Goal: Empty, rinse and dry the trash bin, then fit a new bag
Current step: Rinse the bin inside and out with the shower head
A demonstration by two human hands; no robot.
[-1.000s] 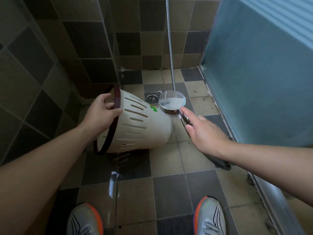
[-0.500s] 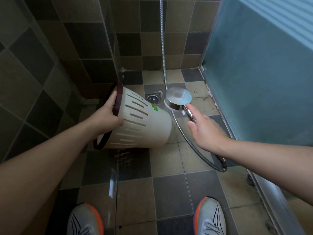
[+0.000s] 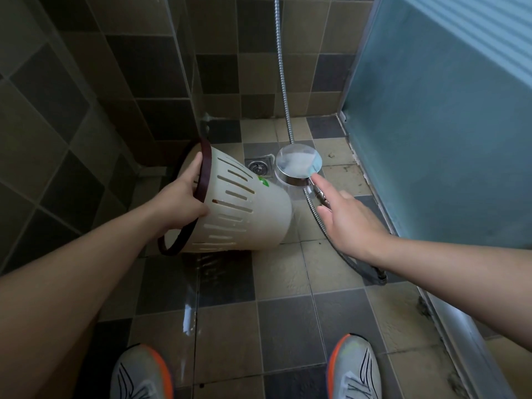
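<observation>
1. Lying tipped on its side above the tiled floor (image 3: 282,321), the cream slotted trash bin (image 3: 244,214) has its dark-rimmed mouth turned toward the near left and its closed base toward the far right; a small green sticker (image 3: 62,182) shows on its wall.
2. The left hand (image 3: 180,201) grips the bin's dark rim (image 3: 205,171), fingers hooked inside the mouth and thumb curled on the outer wall.
3. The right hand (image 3: 351,223) holds the handle of the shower head (image 3: 299,165), index finger stretched along it toward the round head; the other fingers wrap below.
4. The shower head sits just right of the bin's base, its back facing the camera.
5. A metal hose (image 3: 283,82) runs up the far wall and loops under the right wrist.
6. A floor drain (image 3: 259,167) lies just beyond the bin.
7. Water glistens on the tiles below the bin.
8. Two white-and-orange shoes (image 3: 354,370) stand at the near edge, and a frosted blue panel (image 3: 431,125) closes the right side.
</observation>
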